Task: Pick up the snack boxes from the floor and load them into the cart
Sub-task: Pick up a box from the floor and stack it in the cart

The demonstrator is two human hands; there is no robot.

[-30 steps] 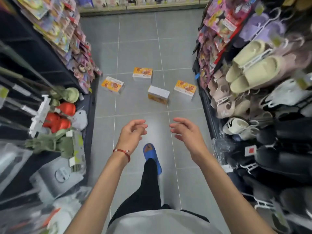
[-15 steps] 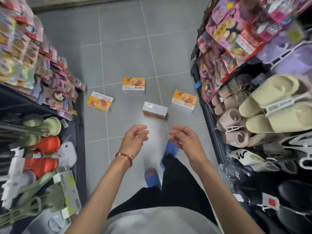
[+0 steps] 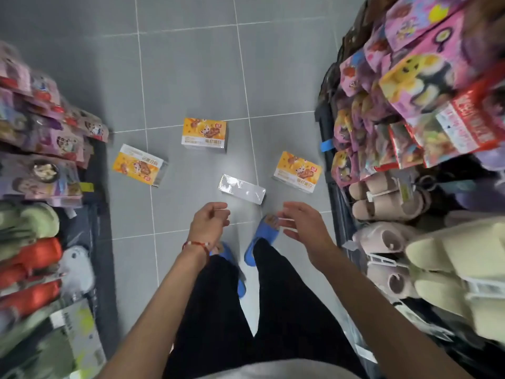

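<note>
Now, in the head view, four snack boxes (image 3: 204,134) lie on the floor (image 3: 191,64) (no cart in sight). The nearest box (image 3: 241,188), white side up, sits at twelve o'clock from both hands, just beyond them, its long axis running ten to four o'clock. The left hand (image 3: 209,224), loosely curled, and the right hand (image 3: 303,225), relaxed and spread, hold nothing; the left looks slightly nearer. Half a second ago that box lay farther off; the person has stepped closer.
</note>
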